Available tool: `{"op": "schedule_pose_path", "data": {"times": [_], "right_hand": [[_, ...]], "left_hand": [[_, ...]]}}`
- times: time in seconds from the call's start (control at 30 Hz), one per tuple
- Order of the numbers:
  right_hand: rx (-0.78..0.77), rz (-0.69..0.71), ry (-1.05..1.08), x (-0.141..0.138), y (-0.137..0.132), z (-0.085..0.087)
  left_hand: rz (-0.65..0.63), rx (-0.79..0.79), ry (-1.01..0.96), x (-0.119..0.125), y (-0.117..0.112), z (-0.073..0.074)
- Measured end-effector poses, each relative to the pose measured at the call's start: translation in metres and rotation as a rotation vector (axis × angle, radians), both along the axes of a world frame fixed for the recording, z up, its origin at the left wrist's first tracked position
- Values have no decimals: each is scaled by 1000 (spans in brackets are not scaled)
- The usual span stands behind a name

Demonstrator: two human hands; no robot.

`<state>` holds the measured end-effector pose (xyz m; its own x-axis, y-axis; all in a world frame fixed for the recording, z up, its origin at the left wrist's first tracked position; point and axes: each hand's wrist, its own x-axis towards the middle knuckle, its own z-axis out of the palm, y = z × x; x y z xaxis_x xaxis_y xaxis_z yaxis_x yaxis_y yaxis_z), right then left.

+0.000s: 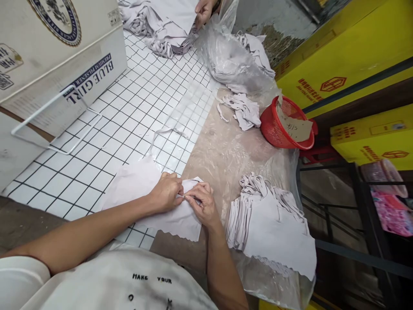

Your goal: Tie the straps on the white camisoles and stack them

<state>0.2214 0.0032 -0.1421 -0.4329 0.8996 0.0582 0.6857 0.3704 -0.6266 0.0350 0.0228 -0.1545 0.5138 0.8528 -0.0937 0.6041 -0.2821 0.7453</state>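
A pale, greyish-lilac fabric piece (135, 178) with a scalloped lower edge lies spread in front of me. My left hand (168, 191) is closed over its middle, fingers pinched together. Right beside it, my right hand (201, 202) pinches the same cloth between thumb and fingers. A thin whitish strip shows between the two sets of fingertips; whether it is a strap or an edge of the cloth I cannot tell. To the right sits a stack of similar fabric pieces (277, 228), with thin straps bunched at its top.
A beer carton (64, 56) and a white wire handle (58, 107) occupy the left. Clear plastic sheeting (222, 146) covers the table's right part. Beyond are loose fabric (243, 112), a red basket (274, 125) and yellow boxes (348, 64). Another person's hand (204, 12) touches a far fabric pile (171, 21).
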Motion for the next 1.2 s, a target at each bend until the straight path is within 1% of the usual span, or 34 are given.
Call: {"op": "schedule_pose_path", "data": {"times": [0.2,0.4,0.67,0.77,0.9,1.0,1.07,1.13,1.2], "right_hand": [[54,81,-128,2,3,9],[85,210,-246,2,10,23],[113,370,-437,-4,20,35],[78,413,-447,-3,31,45],[-24,469,-497,5,55,69],[-51,479,-632,7,77,89],[-12,452,-701,8,90,99],[54,405,-720,8,100,102],[137,326,-695,9,108,98]], "left_hand": [[-31,-4,0,-2,1,4],[-51,-18,31,-2,2,9],[-57,-50,36,-3,3,13],[-47,-60,37,-3,3,13],[-46,-67,20,-3,3,11],[-46,-70,25,-3,3,11],[-46,-64,27,-3,2,11],[-45,-49,24,-3,1,11],[-46,-29,23,-3,0,9]]}}
